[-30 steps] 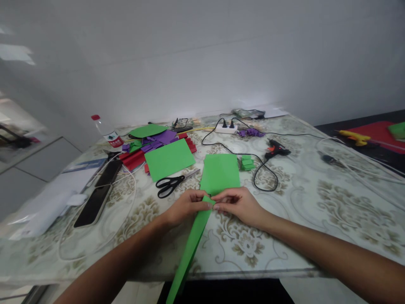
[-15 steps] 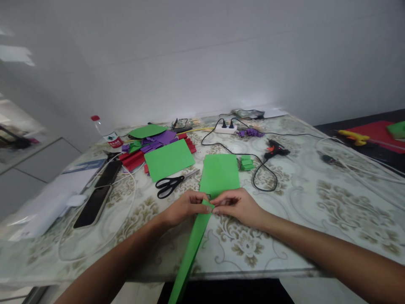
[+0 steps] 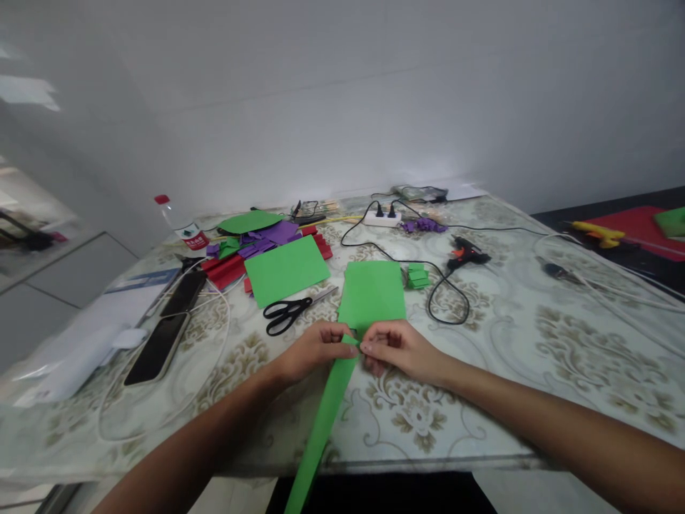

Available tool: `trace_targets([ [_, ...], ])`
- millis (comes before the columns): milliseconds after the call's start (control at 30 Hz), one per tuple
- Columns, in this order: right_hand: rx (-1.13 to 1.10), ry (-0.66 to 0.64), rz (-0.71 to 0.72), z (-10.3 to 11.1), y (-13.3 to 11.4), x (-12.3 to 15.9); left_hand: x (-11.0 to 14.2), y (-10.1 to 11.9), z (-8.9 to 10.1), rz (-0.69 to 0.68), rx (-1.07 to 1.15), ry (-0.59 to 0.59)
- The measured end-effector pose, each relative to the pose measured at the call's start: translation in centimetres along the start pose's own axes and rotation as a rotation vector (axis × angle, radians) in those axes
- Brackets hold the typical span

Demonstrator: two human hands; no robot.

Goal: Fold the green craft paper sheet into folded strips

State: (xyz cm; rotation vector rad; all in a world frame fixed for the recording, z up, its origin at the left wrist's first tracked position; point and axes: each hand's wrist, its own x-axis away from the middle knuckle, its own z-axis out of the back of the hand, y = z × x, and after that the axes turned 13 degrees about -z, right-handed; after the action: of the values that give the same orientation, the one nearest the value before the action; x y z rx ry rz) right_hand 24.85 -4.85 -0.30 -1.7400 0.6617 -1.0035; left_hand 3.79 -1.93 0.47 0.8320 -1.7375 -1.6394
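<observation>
A long green paper strip [image 3: 324, 421] runs from the table's near edge up to my two hands. My left hand [image 3: 313, 348] pinches its top end from the left. My right hand [image 3: 399, 348] pinches the same end from the right, fingers curled and touching the left hand's fingertips. Just beyond the hands lies a green paper sheet [image 3: 373, 291]. Black-handled scissors [image 3: 289, 312] lie to the left of that sheet.
A second green sheet [image 3: 286, 268] lies by red and purple paper pieces [image 3: 257, 250]. A glue gun [image 3: 465, 252], its cable [image 3: 444, 293], a power strip [image 3: 382, 216], small folded green pieces [image 3: 417, 275], two phones [image 3: 165, 325] and a bottle [image 3: 179, 223] are on the patterned table [image 3: 535, 335].
My fingers have shifted slightly on the strip's top end, and the strip's lower part has swung a little. Nothing else has moved.
</observation>
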Motion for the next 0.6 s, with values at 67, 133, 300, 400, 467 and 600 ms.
trace_targets([
  [67, -0.008, 0.0, -0.011, -0.1, -0.1, 0.12, -0.01, -0.08, -0.07, 0.002, -0.012, -0.012],
  [133, 0.004, 0.01, -0.007, -0.12, -0.14, 0.15, 0.02, -0.18, -0.1, 0.002, -0.032, -0.013],
  [300, 0.058, 0.033, 0.042, 0.07, -0.07, 0.02, 0.08, -0.34, -0.13, -0.031, -0.061, 0.044],
  [400, 0.057, 0.041, 0.06, 0.14, 0.06, -0.09, 0.03, -0.34, -0.12, -0.081, -0.087, 0.091],
  [467, 0.061, 0.046, 0.065, 0.13, 0.11, -0.15, -0.01, -0.34, -0.09, -0.101, -0.102, 0.103],
  [600, 0.068, 0.069, 0.085, 0.11, 0.05, -0.2, -0.04, -0.35, -0.03, -0.099, -0.087, 0.111],
])
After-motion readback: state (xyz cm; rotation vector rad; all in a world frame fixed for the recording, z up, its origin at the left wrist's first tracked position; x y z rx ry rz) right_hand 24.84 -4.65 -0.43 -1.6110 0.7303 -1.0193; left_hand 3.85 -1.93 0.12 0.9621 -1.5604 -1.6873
